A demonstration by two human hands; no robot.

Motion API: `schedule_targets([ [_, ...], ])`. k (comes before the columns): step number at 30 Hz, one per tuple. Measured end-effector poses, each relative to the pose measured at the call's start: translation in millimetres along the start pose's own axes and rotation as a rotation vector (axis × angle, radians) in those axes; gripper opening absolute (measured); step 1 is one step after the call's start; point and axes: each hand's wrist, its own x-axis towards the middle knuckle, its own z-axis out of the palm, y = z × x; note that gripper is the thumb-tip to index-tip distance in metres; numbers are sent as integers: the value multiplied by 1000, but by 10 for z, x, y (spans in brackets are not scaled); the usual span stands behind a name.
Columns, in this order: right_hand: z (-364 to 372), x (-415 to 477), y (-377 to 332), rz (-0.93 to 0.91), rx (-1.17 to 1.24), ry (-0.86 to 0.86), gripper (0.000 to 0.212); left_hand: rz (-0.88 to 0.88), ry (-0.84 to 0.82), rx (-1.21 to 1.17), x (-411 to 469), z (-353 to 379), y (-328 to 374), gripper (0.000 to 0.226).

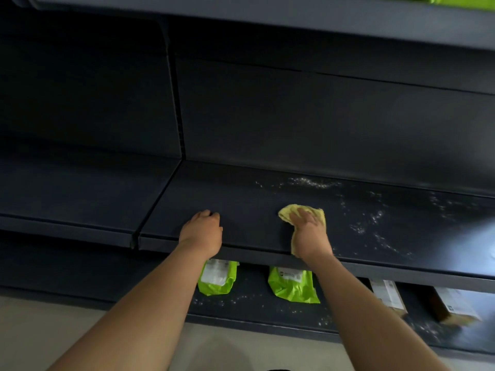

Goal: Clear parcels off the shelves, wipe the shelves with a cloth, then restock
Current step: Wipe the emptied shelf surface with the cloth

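Observation:
A dark shelf (257,223) runs across the middle of the view, bare of parcels, with white specks of dust scattered over its right half. My right hand (310,234) presses a yellow cloth (288,214) flat onto this shelf, fingers spread over it; part of the cloth hangs down past my wrist. My left hand (202,230) rests on the shelf near its front edge, fingers loosely curled, holding nothing. On the bottom shelf (251,301) below lie two lime-green parcels (218,277) (293,285) and two brown parcels (388,293) (455,306) with white labels.
A second dark shelf section (75,202) adjoins on the left, split off by a slotted upright (178,103). An upper shelf (294,20) overhangs at the top, with something lime-green (460,1) on it at the right. Pale floor (40,336) lies below.

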Motion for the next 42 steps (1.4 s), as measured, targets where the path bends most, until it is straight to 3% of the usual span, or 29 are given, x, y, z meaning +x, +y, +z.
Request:
schedule_targets([
  [4,-233,56,315,199,71,53,64,-16,-27,13,34,-18,6,43],
  [6,-282,111,211,214,174,131,64,-20,-31,11,68,-26,8,43],
  [8,-213,202,-55,57,158,120,62,-18,-37,21,102,-37,11,45],
  [11,35,359,-526,-212,72,-87,55,-28,-40,50,170,-49,18,45],
  [16,213,591,-639,-351,88,-101,47,-32,-18,146,363,-58,63,46],
  [20,144,821,-133,-205,-5,-12,49,-24,-33,208,533,-73,107,47],
  [22,32,873,141,-84,-124,-6,60,-22,-54,221,604,-91,111,48],
  [25,-39,873,265,75,52,97,71,-13,-77,220,694,-116,99,49],
  [29,143,863,-176,-286,353,199,64,-8,-103,177,813,-149,75,51],
  [32,223,1090,-588,-463,274,44,63,-12,-96,169,897,-156,50,53],
  [35,259,1401,-775,-452,152,-160,67,-24,-72,164,958,-133,20,53],
  [39,268,1676,-891,-431,81,-222,67,-16,-19,215,1053,-82,34,49],
  [42,291,1817,-863,-312,20,-212,72,-41,-14,251,1102,-29,92,49],
])
